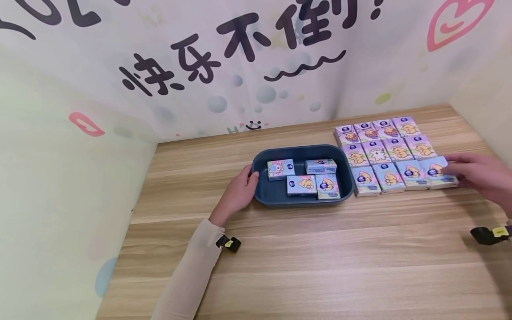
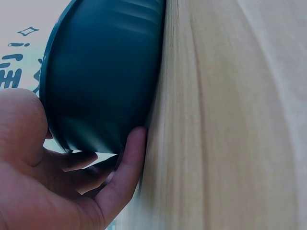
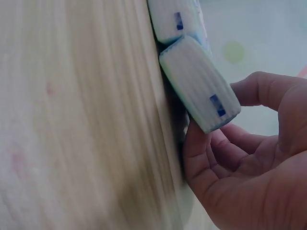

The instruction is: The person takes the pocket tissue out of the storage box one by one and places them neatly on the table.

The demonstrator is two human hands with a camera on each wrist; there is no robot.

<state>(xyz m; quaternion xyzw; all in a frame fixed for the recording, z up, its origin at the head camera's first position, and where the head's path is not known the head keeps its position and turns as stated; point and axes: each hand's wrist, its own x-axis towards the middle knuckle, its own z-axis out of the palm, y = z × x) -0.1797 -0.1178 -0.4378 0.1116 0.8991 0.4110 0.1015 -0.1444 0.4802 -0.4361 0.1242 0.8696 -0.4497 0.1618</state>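
My left hand grips the left end of a dark blue plastic tub, its thumb and fingers at the wall and rim. Several small tissue packs with cartoon prints lie in the tub, one pack standing on its side. At the right end of the front row, my right hand pinches a blue tissue pack between thumb and fingers. In the right wrist view that pack tilts, its outer end raised off the table and its other end against the neighbouring pack.
Three rows of tissue packs lie side by side right of the tub, purple ones behind and blue ones in front. The wooden table meets a printed cloth backdrop at the back and pale walls at both sides.
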